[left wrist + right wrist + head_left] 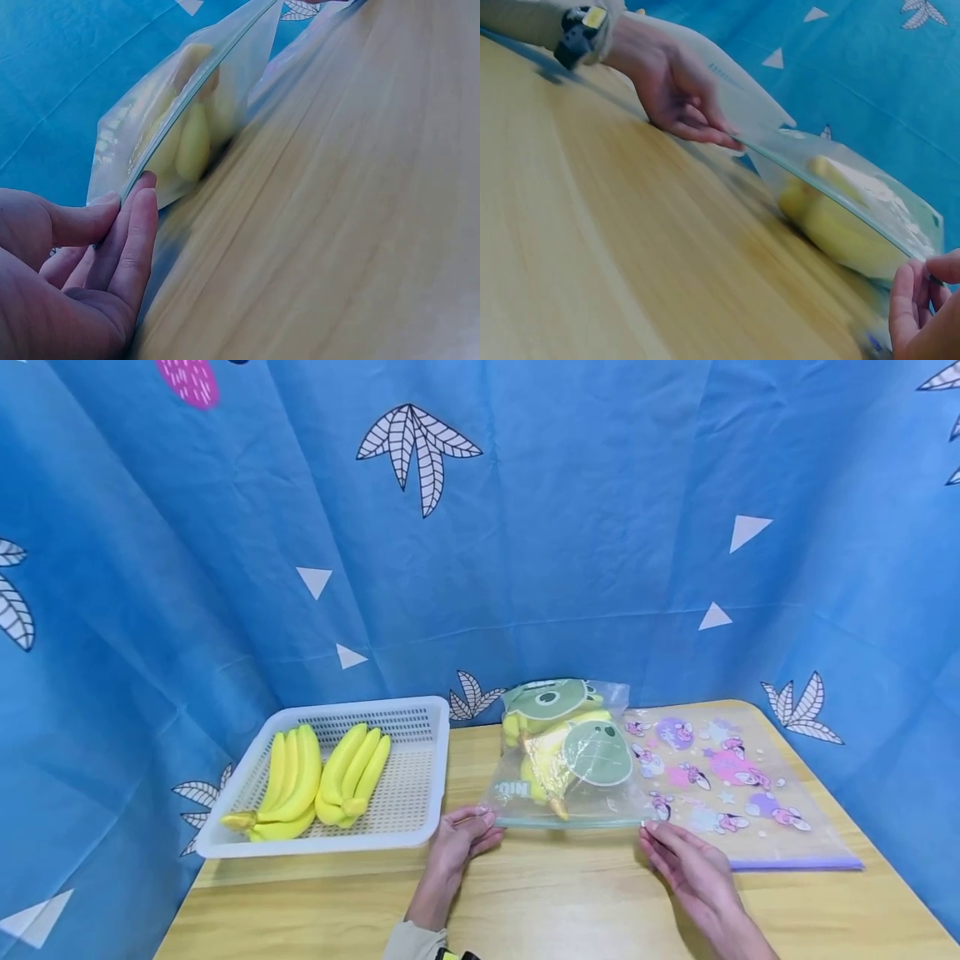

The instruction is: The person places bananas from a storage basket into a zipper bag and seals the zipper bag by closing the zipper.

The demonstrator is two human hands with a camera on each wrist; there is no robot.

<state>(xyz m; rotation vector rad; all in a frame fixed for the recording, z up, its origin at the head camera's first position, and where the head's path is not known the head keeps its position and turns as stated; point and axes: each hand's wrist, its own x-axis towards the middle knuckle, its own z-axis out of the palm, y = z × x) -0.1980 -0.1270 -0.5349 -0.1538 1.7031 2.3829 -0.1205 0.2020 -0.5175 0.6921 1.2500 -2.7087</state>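
- At left, bananas [291,777] in white basket [408,785].
- With left hand [459,847], pinching one corner of clear zip bag [600,752]; beside it, letters [512,789] not surely readable.
- Same bag on tabletop [555,902], zip edge [570,824] crosswise, facing front.
- With right hand [697,868], pinching opposite corner.

Two hands [454,847] [693,867], two zip bags [597,753] [723,789], one white basket [408,777], two yellow banana bunches [296,781] [354,777] in the basket, one wooden surface [558,902], one blue backdrop [585,568]
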